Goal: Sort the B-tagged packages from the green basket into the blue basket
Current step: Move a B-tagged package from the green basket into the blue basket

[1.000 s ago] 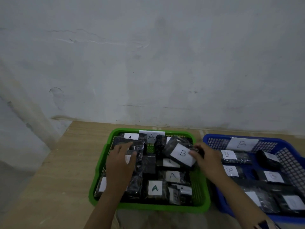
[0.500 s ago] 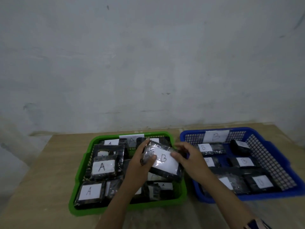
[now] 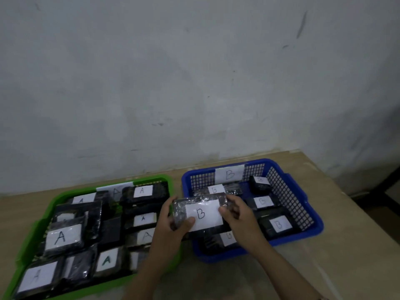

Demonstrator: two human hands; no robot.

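Nearest you, your left hand and right hand each pinch an end of the B-tagged package, thumbs on its white label, fingers curled behind, so the letter faces up where you can read it. You hold it over the gap between the baskets, its right end already above the near-left corner of the blue basket, which suggests you are about to set it down there. At your ten o'clock the green basket shows only A labels on the packages whose tags are readable. At one o'clock, more B packages lie in the blue basket. Both baskets rest on the tabletop.
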